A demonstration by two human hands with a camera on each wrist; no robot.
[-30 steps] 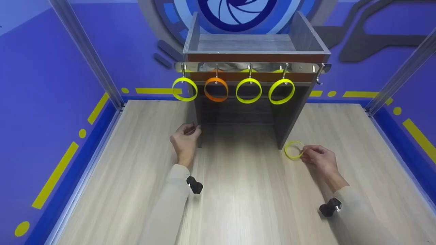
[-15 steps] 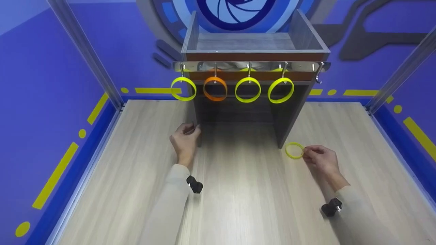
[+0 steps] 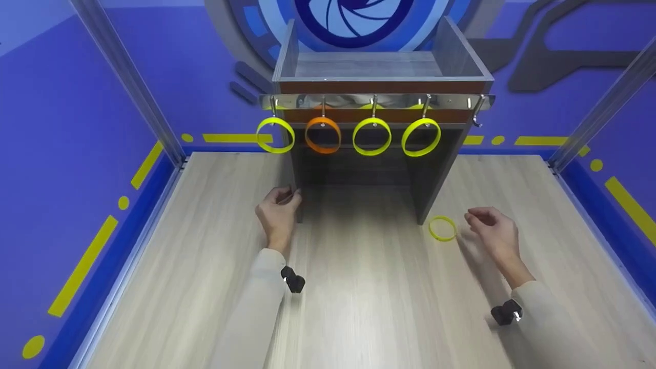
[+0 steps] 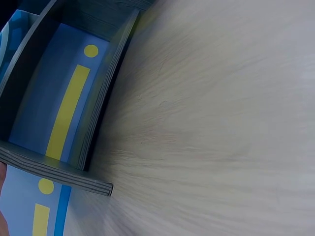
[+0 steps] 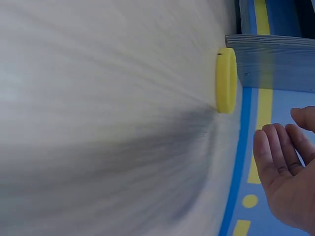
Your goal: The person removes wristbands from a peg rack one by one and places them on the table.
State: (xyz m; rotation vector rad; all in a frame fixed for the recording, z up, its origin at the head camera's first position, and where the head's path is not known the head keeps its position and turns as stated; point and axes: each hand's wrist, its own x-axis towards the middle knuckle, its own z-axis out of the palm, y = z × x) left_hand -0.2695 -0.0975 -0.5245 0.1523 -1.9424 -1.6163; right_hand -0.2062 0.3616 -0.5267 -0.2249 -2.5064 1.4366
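Head: 4 hung rings (image 3: 372, 153), 1 tbl ring (image 5: 226, 81); R hand (image 3: 494, 233) cupped, empty; L hand (image 3: 277, 215) grip unclear.

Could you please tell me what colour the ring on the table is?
Yellow; the ring shows best in the right wrist view.

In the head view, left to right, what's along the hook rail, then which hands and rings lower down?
Up top: first yellow ring, orange ring, second yellow ring, third yellow ring, bare hook. Below: left hand, loose ring, right hand.
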